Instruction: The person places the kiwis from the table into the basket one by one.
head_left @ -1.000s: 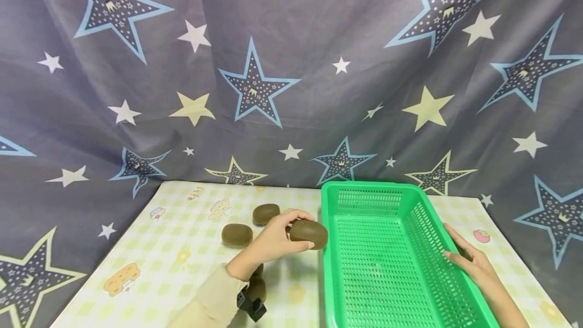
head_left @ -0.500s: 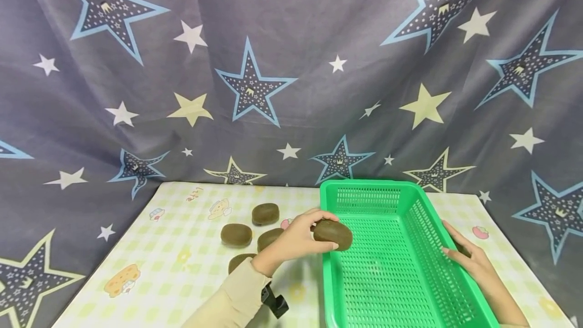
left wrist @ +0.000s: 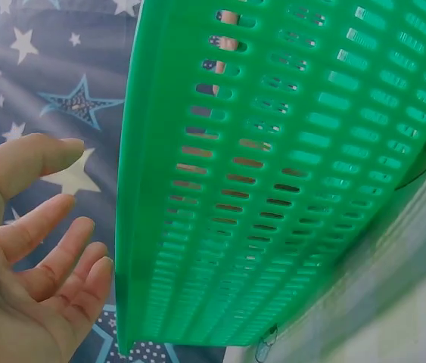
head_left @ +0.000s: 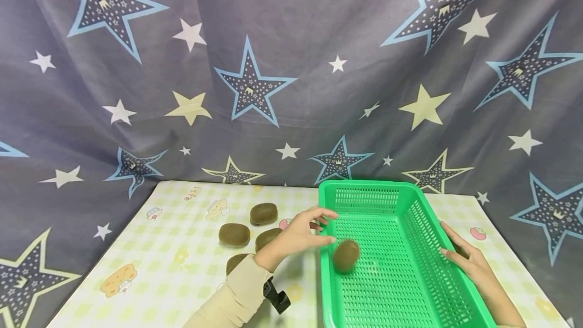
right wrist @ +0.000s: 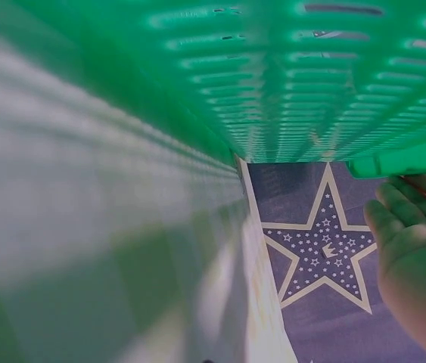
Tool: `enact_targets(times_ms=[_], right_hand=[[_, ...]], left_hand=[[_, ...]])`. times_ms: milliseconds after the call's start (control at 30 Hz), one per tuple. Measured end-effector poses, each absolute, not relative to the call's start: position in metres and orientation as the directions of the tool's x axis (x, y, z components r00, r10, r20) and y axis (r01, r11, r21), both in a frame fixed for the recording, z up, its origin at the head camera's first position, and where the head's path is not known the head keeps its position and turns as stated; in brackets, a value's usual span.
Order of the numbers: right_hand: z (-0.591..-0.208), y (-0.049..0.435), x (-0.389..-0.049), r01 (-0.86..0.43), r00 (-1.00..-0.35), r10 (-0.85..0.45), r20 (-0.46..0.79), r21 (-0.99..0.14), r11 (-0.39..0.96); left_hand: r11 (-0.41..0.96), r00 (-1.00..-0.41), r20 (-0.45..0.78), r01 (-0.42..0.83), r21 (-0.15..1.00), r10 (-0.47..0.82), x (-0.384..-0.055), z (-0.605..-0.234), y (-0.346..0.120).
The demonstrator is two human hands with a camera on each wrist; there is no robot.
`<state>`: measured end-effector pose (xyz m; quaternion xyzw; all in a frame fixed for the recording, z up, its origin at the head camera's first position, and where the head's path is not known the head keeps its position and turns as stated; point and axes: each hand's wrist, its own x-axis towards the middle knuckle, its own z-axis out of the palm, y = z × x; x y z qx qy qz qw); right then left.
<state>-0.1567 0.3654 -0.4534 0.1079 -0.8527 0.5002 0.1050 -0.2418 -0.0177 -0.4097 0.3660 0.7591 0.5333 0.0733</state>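
Note:
A brown kiwi [head_left: 346, 256], slightly blurred, is inside the green basket [head_left: 325, 272], near its left wall. Just above the basket's left rim my left hand [head_left: 300, 232] is spread, thumb and fingers apart, holding nothing. The left wrist view shows the same hand [left wrist: 46, 265] beside the basket's perforated outer side. My right hand [head_left: 473, 262] holds the basket's right rim; its fingertips [right wrist: 383, 219] tuck under the rim in the right wrist view. Left of the basket lie several more kiwis, among them a rear kiwi [head_left: 263, 214] and a left kiwi [head_left: 234, 235]; my left arm partly covers others.
A pale checked tablecloth [head_left: 150, 267] with cartoon prints covers the table. Behind it hangs a grey curtain [head_left: 319, 105] patterned with stars. A black wrist device [head_left: 277, 297] is strapped at my left sleeve.
My left hand carried the kiwi rightward over the basket's left rim and let it go; the kiwi is now lower, inside the basket. The right hand kept its place on the rim.

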Motion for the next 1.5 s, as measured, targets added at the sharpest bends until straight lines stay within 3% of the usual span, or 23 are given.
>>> enact_targets(times_ms=[233,467,1167,1500], right_hand=[[-0.453,0.364,-0.157,-0.282,-0.957,-0.083,0.278,-0.824,0.492],[-0.454,0.365,-0.157,-0.255,-0.963,-0.057,0.262,-0.828,0.5],[-0.456,0.364,-0.158,-0.281,-0.955,-0.055,0.293,-0.823,0.494],[-0.456,0.365,-0.158,-0.274,-0.955,-0.045,0.292,-0.82,0.502]], left_hand=[[0.158,-0.731,0.298,0.484,0.861,0.613,-0.241,-0.409,-0.04],[0.217,-0.786,0.289,0.466,0.858,0.546,-0.245,-0.413,-0.075],[0.296,-0.837,0.299,0.462,0.836,0.458,-0.254,-0.43,-0.167],[0.331,-0.857,0.292,0.447,0.831,0.424,-0.255,-0.443,-0.19]])
